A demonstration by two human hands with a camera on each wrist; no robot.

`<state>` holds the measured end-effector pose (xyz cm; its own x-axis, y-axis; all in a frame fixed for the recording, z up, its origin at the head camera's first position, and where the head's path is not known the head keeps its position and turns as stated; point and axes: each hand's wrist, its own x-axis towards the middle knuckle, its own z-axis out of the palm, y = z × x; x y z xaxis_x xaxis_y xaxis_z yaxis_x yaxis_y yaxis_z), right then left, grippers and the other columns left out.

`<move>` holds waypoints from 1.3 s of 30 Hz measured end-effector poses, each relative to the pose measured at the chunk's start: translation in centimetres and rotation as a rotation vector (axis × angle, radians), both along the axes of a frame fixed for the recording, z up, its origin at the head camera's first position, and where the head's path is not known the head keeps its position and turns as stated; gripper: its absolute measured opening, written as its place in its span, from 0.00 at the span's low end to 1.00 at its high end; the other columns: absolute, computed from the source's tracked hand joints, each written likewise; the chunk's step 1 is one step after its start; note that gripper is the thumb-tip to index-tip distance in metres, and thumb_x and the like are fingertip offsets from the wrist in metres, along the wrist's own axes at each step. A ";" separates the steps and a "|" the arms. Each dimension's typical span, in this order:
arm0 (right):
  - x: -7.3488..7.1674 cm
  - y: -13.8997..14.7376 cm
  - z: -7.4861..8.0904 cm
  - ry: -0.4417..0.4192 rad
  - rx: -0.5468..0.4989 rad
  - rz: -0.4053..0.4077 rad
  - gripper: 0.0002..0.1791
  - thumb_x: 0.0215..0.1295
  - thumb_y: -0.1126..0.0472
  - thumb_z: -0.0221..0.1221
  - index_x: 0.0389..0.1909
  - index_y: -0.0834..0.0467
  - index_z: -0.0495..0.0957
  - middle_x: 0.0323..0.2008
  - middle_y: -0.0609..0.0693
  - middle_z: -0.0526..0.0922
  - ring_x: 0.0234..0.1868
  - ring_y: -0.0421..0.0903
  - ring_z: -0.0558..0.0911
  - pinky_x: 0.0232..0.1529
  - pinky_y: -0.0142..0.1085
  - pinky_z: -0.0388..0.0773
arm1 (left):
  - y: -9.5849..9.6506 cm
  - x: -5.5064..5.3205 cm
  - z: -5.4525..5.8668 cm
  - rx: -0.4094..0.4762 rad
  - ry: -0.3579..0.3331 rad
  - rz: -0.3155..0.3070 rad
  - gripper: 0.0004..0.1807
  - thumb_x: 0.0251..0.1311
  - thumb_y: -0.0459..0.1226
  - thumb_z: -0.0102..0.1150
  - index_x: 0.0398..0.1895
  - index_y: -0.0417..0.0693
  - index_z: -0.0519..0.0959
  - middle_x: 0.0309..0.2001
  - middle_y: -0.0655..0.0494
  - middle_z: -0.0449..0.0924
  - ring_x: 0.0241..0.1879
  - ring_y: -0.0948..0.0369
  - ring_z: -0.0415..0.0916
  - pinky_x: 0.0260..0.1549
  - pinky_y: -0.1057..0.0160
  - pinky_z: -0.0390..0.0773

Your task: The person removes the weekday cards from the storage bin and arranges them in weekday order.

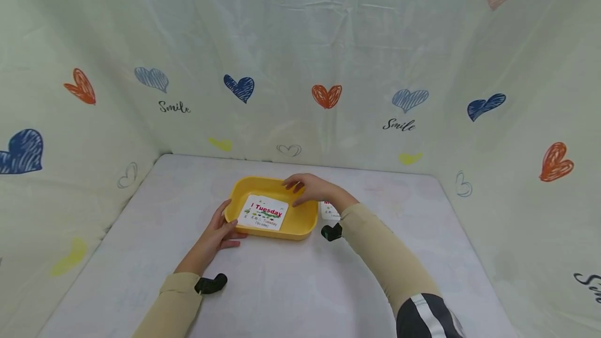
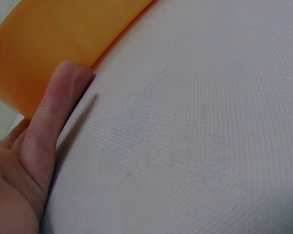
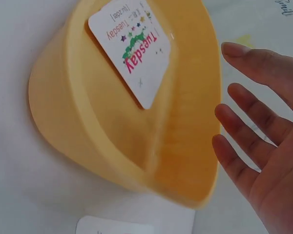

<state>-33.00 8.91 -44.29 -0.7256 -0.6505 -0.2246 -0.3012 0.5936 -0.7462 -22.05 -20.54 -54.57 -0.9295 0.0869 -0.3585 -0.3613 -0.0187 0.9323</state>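
A yellow plastic tray (image 1: 302, 226) sits on the white table. Inside it lies a white word card (image 1: 264, 212) with "Tuesday" printed in red above smaller writing, toward the left part of the tray. My left hand (image 1: 217, 236) grips the tray's near left corner, thumb at the rim and other fingers along the outer wall; the left wrist view shows fingers (image 2: 51, 109) against that wall. Over the tray's right side hovers my right hand (image 1: 312, 188), fingers spread and loosely bent, holding nothing. The right wrist view shows its fingertips (image 3: 224, 112) beside the tray's rim.
Another white card (image 1: 330, 211) lies on the table just right of the tray, partly covered by my right arm. Dark bands (image 1: 211, 284) circle both wrists. A cloth (image 1: 281, 46) printed with hearts and "Smile" hangs behind and at both sides of the table (image 1: 291, 286).
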 end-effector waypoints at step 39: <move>-0.4 -2.8 -3.3 -0.140 0.329 0.072 0.35 0.51 0.57 0.72 0.61 0.33 0.75 0.68 0.41 0.64 0.66 0.47 0.60 0.68 0.51 0.54 | 0.1 0.0 -0.1 -0.014 -0.002 -0.014 0.40 0.71 0.44 0.52 0.76 0.77 0.41 0.72 0.50 0.56 0.46 0.49 0.82 0.43 0.57 0.82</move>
<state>-33.43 6.11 -47.54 -0.6280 -0.5752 -0.5241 -0.2591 0.7897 -0.5561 -22.03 -20.46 -54.67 -0.9273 0.0953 -0.3619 -0.3636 -0.0005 0.9316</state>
